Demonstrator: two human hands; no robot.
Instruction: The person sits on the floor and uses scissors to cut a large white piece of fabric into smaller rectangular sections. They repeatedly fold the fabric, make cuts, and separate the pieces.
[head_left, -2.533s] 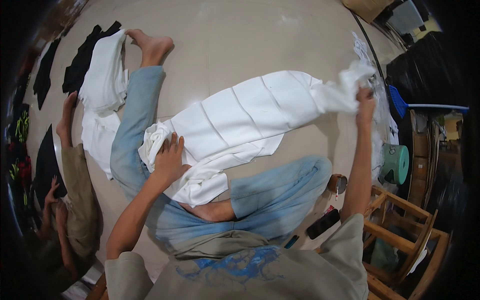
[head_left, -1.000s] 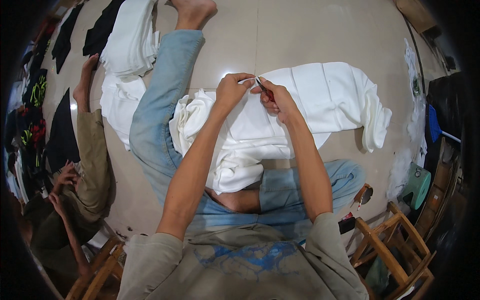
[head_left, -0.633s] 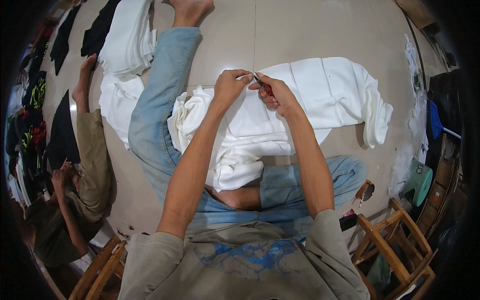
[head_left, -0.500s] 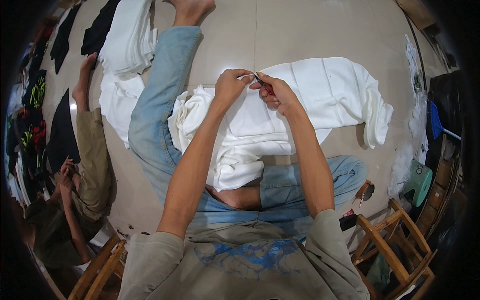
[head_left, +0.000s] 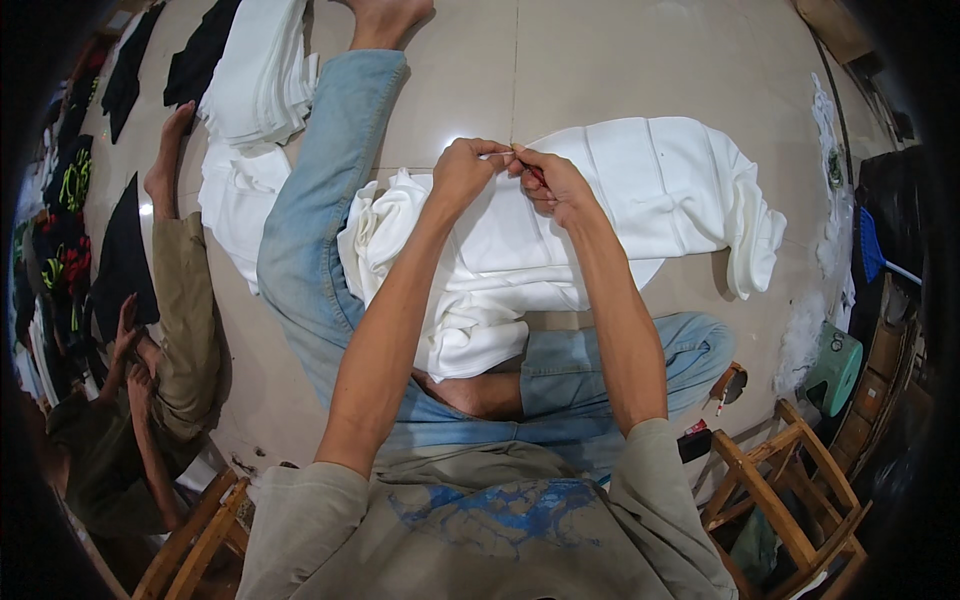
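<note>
White cloth lies spread across the floor between my legs, bunched at its left end and rumpled at its right. At its far edge my left hand pinches a thin white strand or strip of edge. My right hand is closed around small red-handled snips, its fingertips meeting those of the left. The blades are mostly hidden by my fingers. A gathered heap of the same white cloth rests close to my folded leg.
A stack of folded white cloth lies beyond my left leg. At the left a co-worker's hands are near black cloth. Wooden stools flank me. A green plastic item and a blue dustpan stand at right.
My right fingers have closed in toward the left fingertips, and the snips' blades, visible before, are now largely covered. The co-worker's hands have moved apart.
</note>
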